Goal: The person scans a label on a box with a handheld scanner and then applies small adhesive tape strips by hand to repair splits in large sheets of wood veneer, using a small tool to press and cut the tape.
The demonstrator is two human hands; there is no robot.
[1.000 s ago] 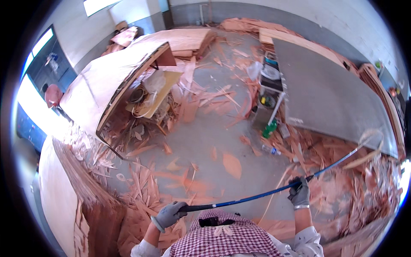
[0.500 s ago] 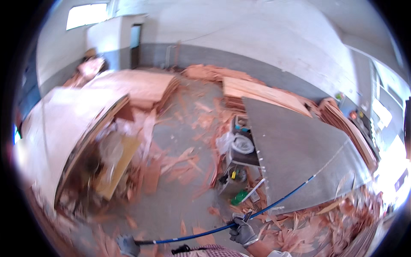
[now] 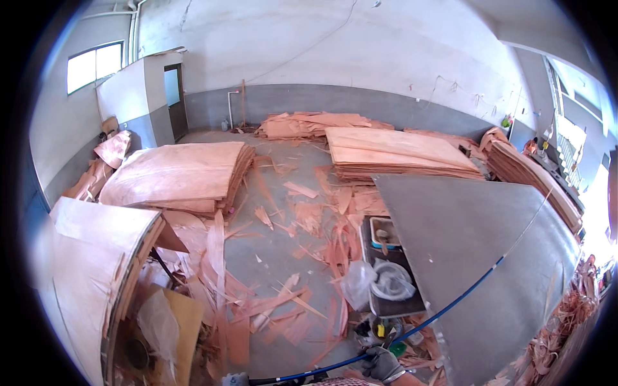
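Note:
A long blue pole (image 3: 450, 306) with a black end and a thin pale tip slants from the bottom edge up to the right. Its thin part reaches across a large grey tabletop (image 3: 476, 238). My right hand (image 3: 383, 365), in a grey glove, is closed round the pole near the table's near left corner; something small and dark shows at its fingers, too unclear to name. At the bottom edge my gloved left hand (image 3: 235, 379) grips the black end and is mostly cut off by the frame.
Beside the tabletop, a dark low stand (image 3: 396, 307) bears a tray and clear plastic. Thin wood sheets form stacks (image 3: 177, 170) at left and another stack (image 3: 399, 151) at the back. Torn veneer strips (image 3: 283, 315) litter the floor. A yellow board (image 3: 183, 328) leans at lower left.
The view has tilted up and shifted, so the stacks and tabletop sit lower. Both hands have dropped toward the bottom edge in the picture, still on the pole.

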